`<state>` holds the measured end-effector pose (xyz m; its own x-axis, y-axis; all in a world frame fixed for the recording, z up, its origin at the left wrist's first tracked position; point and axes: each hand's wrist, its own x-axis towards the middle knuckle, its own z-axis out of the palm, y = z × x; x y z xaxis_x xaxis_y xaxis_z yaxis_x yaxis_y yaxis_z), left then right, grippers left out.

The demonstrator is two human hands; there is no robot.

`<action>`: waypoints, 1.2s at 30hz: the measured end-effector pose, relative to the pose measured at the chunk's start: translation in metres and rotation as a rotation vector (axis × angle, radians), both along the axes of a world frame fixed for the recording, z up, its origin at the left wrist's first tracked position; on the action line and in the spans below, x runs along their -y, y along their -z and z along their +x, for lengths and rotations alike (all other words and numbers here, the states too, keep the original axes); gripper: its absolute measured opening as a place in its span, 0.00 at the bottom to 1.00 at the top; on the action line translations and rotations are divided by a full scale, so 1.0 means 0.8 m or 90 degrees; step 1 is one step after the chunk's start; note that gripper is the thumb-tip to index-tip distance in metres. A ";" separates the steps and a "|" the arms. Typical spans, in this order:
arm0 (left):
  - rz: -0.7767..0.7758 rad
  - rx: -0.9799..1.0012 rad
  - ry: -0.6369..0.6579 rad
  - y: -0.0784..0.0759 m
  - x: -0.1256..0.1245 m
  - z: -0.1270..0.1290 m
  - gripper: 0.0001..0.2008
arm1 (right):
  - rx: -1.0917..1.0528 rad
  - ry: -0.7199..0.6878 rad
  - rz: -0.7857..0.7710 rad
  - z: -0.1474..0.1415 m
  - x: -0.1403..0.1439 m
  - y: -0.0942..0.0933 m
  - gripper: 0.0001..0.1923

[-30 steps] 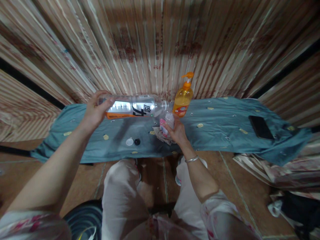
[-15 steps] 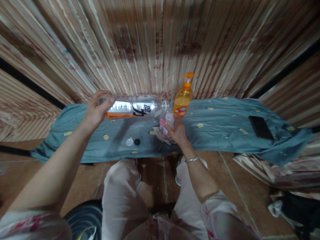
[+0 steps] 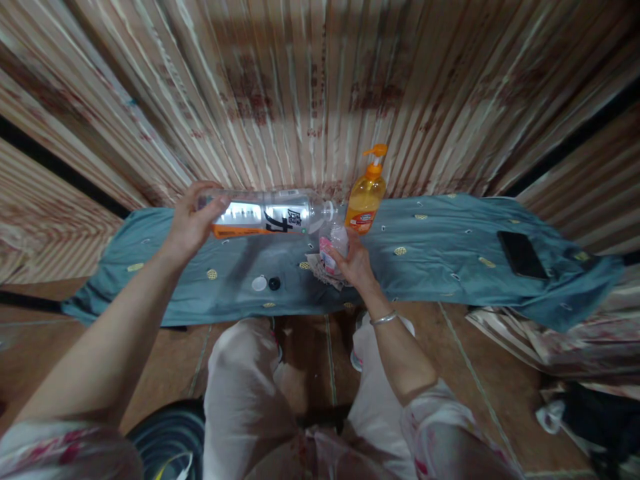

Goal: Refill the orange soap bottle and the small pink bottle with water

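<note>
- While the left hand [image 3: 193, 223] grips the base end of a large clear bottle [image 3: 265, 213] and holds it level above the cloth, its open neck points at the mouth of a small bottle [image 3: 334, 245] held upright in the right hand [image 3: 356, 263]
- Judging by that, the step in hand is a pour from the big bottle into the little one; whether liquid is crossing at this instant is too small to tell
- Left fingers wrap fully round the big bottle's base, thumb on top; the right hand closes round the small bottle's lower half, its foot on or just above a crumpled wad of paper [image 3: 320, 270]
- For the next move, my guess is that the base end must rise a touch, slowly, with the neck kept right over the small mouth, since the opening is narrow and a spill would land on the teal cloth [image 3: 450, 247]
- Big bottle looks mostly clear with an orange band on its label; how much it holds I cannot tell
- Small bottle has a pink label; its fill is not readable
- Just beyond the right hand stands an orange pump bottle [image 3: 367, 197], upright, with amber liquid visible through it
- Left of the right hand, below the big bottle, lie a white cap [image 3: 259, 284] and a black cap [image 3: 274, 283]
- Well off to the right of both grips rests a dark phone [image 3: 521, 255]
</note>
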<state>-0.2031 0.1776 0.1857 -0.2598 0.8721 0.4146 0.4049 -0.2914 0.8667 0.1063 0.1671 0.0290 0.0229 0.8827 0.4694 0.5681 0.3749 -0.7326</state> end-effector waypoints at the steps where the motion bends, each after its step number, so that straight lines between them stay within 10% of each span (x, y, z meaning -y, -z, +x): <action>1: -0.003 0.006 -0.004 0.000 0.000 0.001 0.30 | -0.003 -0.001 -0.006 0.000 0.000 -0.001 0.38; 36: 0.012 0.005 0.013 0.003 -0.005 -0.003 0.27 | -0.001 0.012 -0.017 -0.001 0.003 -0.004 0.38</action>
